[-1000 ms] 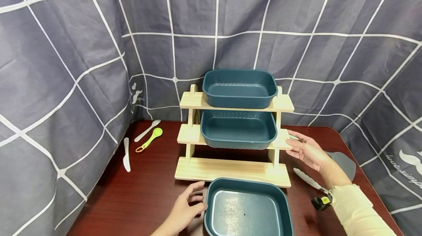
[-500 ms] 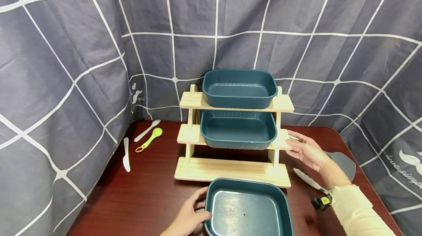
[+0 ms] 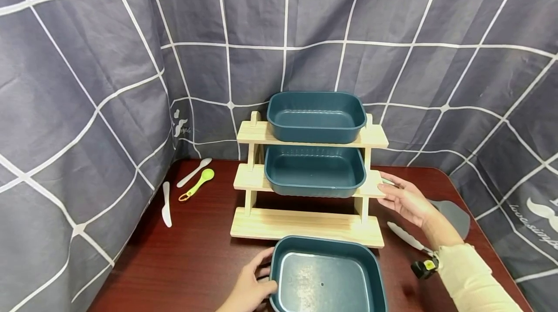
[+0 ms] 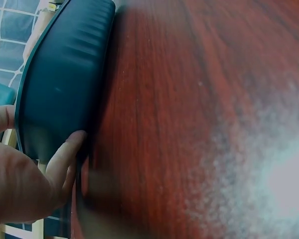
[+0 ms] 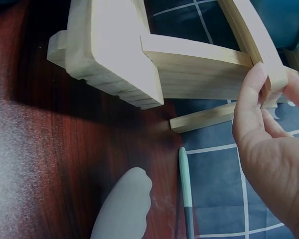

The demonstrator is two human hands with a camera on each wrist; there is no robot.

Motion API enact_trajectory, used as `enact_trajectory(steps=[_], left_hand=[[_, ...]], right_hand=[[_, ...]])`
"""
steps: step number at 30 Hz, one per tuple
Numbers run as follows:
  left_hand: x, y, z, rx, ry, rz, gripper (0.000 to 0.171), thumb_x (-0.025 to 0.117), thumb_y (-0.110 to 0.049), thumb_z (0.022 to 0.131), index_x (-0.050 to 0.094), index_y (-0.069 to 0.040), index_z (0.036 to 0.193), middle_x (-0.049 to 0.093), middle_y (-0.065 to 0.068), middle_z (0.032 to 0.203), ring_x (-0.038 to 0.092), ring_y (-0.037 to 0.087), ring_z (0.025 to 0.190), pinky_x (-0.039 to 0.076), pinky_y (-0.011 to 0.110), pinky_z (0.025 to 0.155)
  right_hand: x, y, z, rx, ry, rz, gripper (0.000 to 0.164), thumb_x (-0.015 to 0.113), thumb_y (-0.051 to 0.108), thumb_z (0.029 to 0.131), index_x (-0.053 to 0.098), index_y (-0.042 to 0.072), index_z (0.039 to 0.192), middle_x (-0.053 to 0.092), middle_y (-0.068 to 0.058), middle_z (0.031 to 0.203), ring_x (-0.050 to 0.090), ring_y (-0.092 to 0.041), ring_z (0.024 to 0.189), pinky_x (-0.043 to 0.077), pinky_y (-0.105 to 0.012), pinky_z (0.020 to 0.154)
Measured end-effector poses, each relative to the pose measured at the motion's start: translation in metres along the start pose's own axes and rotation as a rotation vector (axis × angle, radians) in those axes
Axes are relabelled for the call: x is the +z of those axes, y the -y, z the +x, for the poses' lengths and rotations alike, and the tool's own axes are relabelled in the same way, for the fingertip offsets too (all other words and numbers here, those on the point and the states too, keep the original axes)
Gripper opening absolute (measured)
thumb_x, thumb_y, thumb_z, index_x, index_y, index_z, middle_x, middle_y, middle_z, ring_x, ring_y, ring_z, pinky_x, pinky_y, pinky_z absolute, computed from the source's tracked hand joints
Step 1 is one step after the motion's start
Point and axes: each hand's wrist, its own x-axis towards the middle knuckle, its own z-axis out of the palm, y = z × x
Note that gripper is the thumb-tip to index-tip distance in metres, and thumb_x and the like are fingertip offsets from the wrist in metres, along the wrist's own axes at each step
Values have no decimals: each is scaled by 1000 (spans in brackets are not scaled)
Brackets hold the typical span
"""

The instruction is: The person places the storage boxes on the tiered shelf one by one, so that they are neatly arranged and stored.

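A dark teal plastic bin (image 3: 324,273) stands at the front of the wooden table. My left hand (image 3: 249,280) holds its left side, thumb over the rim. Fingers of that hand (image 4: 65,159) lie against the outer wall low down in the left wrist view. Behind the bin is a three-tier wooden shelf rack (image 3: 301,225). My right hand (image 3: 407,200) pinches the right end of its middle board (image 5: 259,42) between thumb and fingers. One teal bin (image 3: 316,190) sits on the middle tier and another bin (image 3: 316,135) on the top tier.
At left lie a white knife (image 3: 166,205), a white spoon (image 3: 193,173) and a green measuring spoon (image 3: 200,183). A grey spatula (image 3: 453,217) lies partly under the right forearm. A thin pale-green handle (image 5: 185,179) shows beside the rack. Grey checked cloth (image 3: 322,21) hangs behind.
My left hand has moved slightly right and closed onto the front bin's left rim, where it was beside it with fingers spread. The right hand and the rack look unchanged.
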Motion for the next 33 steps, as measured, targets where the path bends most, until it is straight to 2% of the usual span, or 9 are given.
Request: enact_trajectory(steps=[4,10,15,22,25,28,33], left_hand=[[0,-4,-3,-10,-16,4,83,64,8,71,54,-12,151,60,20,135,68,31,105,61,42,66],[-3,-11,-6,-6,3,-30,82,63,9,70,54,-7,150,58,21,138,65,32,113,62,45,69],[-6,-22,-8,-11,-2,-5,83,64,8,70,55,-11,150,64,21,130,65,28,111,57,32,58],[-11,-32,-8,-34,-9,-45,85,63,9,70,53,-14,152,65,20,129,66,25,104,52,28,51],[-13,-36,-7,-25,-30,-43,84,64,8,70,53,-13,151,63,20,132,65,26,106,55,32,55],[-15,-41,-6,-2,-44,-30,82,65,8,72,53,-10,151,60,21,138,64,29,114,61,40,67],[-18,-50,-5,11,-40,-22,81,66,7,73,51,-7,152,57,21,141,63,32,120,60,41,78]], right_hand=[[0,0,0,-8,7,-9,49,52,5,108,32,5,153,74,0,115,73,-15,100,59,-30,86],[1,1,0,2,3,-9,45,53,6,108,38,9,150,75,1,114,73,-15,102,59,-30,87],[1,3,0,18,-17,-25,52,55,9,107,33,6,154,75,3,115,74,-16,103,59,-31,89],[0,2,0,12,-12,-16,40,55,8,107,46,14,145,75,2,115,74,-16,102,59,-31,89],[0,2,0,7,-8,-5,39,55,7,107,47,13,144,75,1,114,74,-16,102,59,-31,88],[0,1,0,6,-3,6,39,55,7,107,46,12,145,75,0,114,74,-16,101,59,-31,88],[0,0,0,6,4,11,37,54,6,107,48,14,143,75,0,115,74,-16,102,59,-32,89]])
